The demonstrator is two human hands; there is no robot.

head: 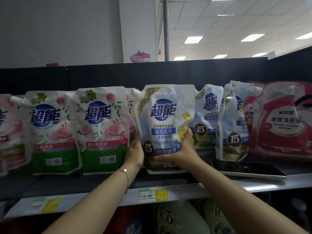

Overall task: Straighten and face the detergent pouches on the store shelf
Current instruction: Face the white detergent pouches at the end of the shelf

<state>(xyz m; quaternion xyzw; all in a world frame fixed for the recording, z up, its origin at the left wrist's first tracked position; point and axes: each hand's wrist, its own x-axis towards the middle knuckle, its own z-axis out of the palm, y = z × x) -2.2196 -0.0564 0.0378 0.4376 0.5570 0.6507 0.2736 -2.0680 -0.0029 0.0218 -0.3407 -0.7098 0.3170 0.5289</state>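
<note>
From my head camera, I am looking at the blue-and-white soft plastic detergent pouch [164,115], which is standing on the dark store shelf [185,188] in the middle of the row. My right hand [184,146] is gripping its bottom corner at about 4 o'clock, with my thumb pressing on the front and my other fingers going behind. My left hand [135,152] is lying along its side at 8 o'clock. Those fingers are slipping behind the pouch, so I cannot tell if they are curling round it.

I think I am setting this pouch straight right now. To do it well, I should be holding it low on both sides, so the floppy top is not folding over. The front with the big round blue sign should be pointing at me. Its bottom should be sitting flat, in line with the white pouch with pink roses and a green base [103,130] at 9 o'clock.

At 3 o'clock, another blue-and-white pouch [232,125] is turning sideways and leaning. I think that one is needing help next.
</note>
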